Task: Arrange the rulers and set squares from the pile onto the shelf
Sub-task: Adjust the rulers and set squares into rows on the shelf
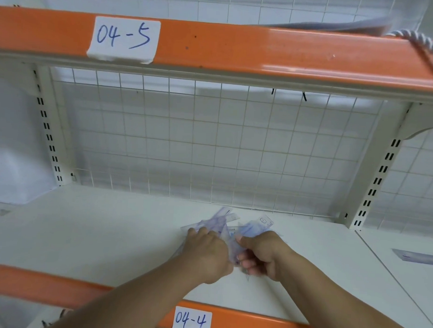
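Note:
A pile of clear, bluish rulers and set squares [223, 221] lies on the white shelf [97, 233], near its middle. My left hand [208, 253] rests on the pile's left side, its fingers curled over the pieces there. Beside it my right hand [261, 255] grips several clear pieces between thumb and curled fingers, fanned up toward the back. The two hands nearly touch. Both hands hide the lower part of the pile.
The shelf has an orange front edge with a label 04-4 [191, 321]. Above runs an orange beam labelled 04-5 [124, 39]. A white wire grid [211, 144] closes the back. On the neighbouring shelf at right lies one packaged ruler [418, 256].

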The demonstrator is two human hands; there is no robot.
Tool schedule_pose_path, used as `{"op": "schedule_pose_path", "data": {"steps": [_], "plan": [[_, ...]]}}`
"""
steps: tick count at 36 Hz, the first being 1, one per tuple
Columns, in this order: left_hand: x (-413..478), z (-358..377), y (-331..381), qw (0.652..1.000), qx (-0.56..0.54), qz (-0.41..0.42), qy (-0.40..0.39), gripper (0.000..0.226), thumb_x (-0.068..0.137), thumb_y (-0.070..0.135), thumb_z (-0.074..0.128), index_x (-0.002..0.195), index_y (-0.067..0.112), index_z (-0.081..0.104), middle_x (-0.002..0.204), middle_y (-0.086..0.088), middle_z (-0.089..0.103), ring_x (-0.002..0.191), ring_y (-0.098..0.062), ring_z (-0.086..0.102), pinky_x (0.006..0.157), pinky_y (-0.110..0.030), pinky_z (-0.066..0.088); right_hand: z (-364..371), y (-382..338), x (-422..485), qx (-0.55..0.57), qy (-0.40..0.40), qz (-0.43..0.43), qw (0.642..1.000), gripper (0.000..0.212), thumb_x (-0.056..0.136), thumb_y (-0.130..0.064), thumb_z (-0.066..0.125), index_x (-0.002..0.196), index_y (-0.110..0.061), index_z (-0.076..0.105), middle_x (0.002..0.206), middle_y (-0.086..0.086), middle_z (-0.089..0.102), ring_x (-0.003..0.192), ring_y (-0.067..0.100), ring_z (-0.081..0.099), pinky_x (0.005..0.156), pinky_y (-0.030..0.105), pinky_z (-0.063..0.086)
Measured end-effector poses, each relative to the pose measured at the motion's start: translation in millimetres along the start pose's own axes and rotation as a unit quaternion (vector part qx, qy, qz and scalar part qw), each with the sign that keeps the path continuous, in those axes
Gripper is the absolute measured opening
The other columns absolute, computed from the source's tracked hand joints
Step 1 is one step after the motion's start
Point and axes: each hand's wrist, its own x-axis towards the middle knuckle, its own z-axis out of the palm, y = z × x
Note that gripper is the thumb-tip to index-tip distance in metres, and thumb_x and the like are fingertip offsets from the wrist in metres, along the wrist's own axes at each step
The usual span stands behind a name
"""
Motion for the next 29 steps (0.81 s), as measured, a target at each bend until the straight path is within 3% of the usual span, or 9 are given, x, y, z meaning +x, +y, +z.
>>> {"op": "schedule_pose_path", "data": {"steps": [5, 10, 12, 14, 17, 21, 23, 25, 29], "plan": [[1.7, 2.1, -14.9, 1.000, 0.013, -0.005, -0.010, 0.044, 0.096, 0.039, 0.038, 0.129, 0.012, 0.050, 0.136, -0.012, 0.046, 0.126, -0.029, 0.037, 0.102, -0.041, 0.026, -5.0, -4.3, -2.9, -0.226, 0.036, -0.059, 0.972, 0.040, 0.092, -0.033, 0.055, 0.059, -0.012, 0.058, 0.046, 0.003, 0.054, 0.032, 0.014, 0.044, 0.042, 0.017, 0.035], [6.1, 5.7, -27.5, 0.999, 0.021, -0.030, -0.029, 0.041, 0.097, 0.037, 0.036, 0.126, 0.013, 0.052, 0.133, -0.010, 0.047, 0.123, -0.030, 0.038, 0.102, -0.043, 0.026, -18.3, -11.7, -10.1, -0.541, 0.171, -0.194, 0.800, 0.028, 0.085, -0.037, 0.056, 0.068, -0.020, 0.043, 0.075, -0.002, 0.051, 0.074, 0.020, 0.053, 0.060, 0.021, 0.036], [6.9, 6.4, -31.1, 0.999, 0.020, -0.031, -0.034, 0.042, 0.098, 0.039, 0.035, 0.125, 0.013, 0.053, 0.132, -0.009, 0.046, 0.123, -0.029, 0.038, 0.103, -0.043, 0.026, -25.2, -9.9, -7.4, -0.621, 0.185, -0.296, 0.702, 0.022, 0.080, -0.040, 0.063, 0.078, -0.020, 0.054, 0.080, -0.002, 0.052, 0.085, 0.023, 0.057, 0.062, 0.023, 0.038], [6.5, 5.9, -33.4, 0.999, 0.022, -0.025, -0.039, 0.041, 0.098, 0.039, 0.035, 0.124, 0.013, 0.053, 0.131, -0.009, 0.046, 0.123, -0.029, 0.037, 0.105, -0.044, 0.026, -30.9, -5.2, 1.4, -0.683, 0.190, -0.358, 0.607, 0.039, 0.052, -0.052, 0.079, 0.083, -0.029, 0.070, 0.075, -0.004, 0.058, 0.075, 0.021, 0.060, 0.066, 0.031, 0.048], [5.7, 6.5, -35.0, 0.999, 0.017, -0.016, -0.036, 0.039, 0.097, 0.038, 0.037, 0.122, 0.013, 0.053, 0.131, -0.009, 0.046, 0.124, -0.029, 0.037, 0.105, -0.044, 0.026, -34.7, 2.0, 9.8, -0.705, 0.190, -0.398, 0.556, 0.054, 0.037, -0.063, 0.080, 0.084, -0.037, 0.073, 0.069, -0.009, 0.061, 0.067, 0.017, 0.061, 0.073, 0.044, 0.054], [6.2, 8.2, -36.7, 1.000, 0.003, -0.004, -0.025, 0.039, 0.095, 0.039, 0.038, 0.125, 0.016, 0.050, 0.133, -0.008, 0.045, 0.124, -0.029, 0.037, 0.103, -0.044, 0.026, -32.8, 10.8, 14.7, -0.712, 0.153, -0.403, 0.554, 0.048, 0.043, -0.058, 0.080, 0.086, -0.037, 0.072, 0.064, -0.013, 0.061, 0.064, 0.015, 0.060, 0.073, 0.045, 0.054], [6.4, 8.5, -38.4, 1.000, -0.001, -0.002, -0.018, 0.039, 0.095, 0.040, 0.039, 0.125, 0.017, 0.048, 0.133, -0.008, 0.045, 0.124, -0.030, 0.038, 0.103, -0.043, 0.027, -31.2, 10.7, 12.4, -0.692, 0.139, -0.405, 0.582, 0.043, 0.049, -0.055, 0.077, 0.087, -0.036, 0.072, 0.064, -0.012, 0.062, 0.064, 0.016, 0.060, 0.071, 0.039, 0.053], [7.0, 9.1, -40.2, 1.000, -0.007, -0.006, -0.003, 0.040, 0.093, 0.040, 0.042, 0.126, 0.018, 0.047, 0.133, -0.008, 0.046, 0.123, -0.029, 0.039, 0.101, -0.042, 0.029, -29.7, 9.1, 7.9, -0.656, 0.125, -0.395, 0.630, 0.037, 0.069, -0.045, 0.069, 0.105, -0.034, 0.069, 0.083, -0.007, 0.065, 0.082, 0.023, 0.060, 0.084, 0.039, 0.044], [9.3, 10.9, -45.0, 0.999, -0.036, -0.029, 0.023, 0.050, 0.090, 0.047, 0.051, 0.129, 0.018, 0.042, 0.130, -0.007, 0.049, 0.122, -0.028, 0.042, 0.098, -0.040, 0.031, -32.4, 8.3, 4.5, -0.642, 0.153, -0.368, 0.655, 0.036, 0.093, -0.035, 0.047, 0.128, -0.031, 0.053, 0.114, -0.002, 0.058, 0.110, 0.024, 0.047, 0.093, 0.031, 0.027]]}}
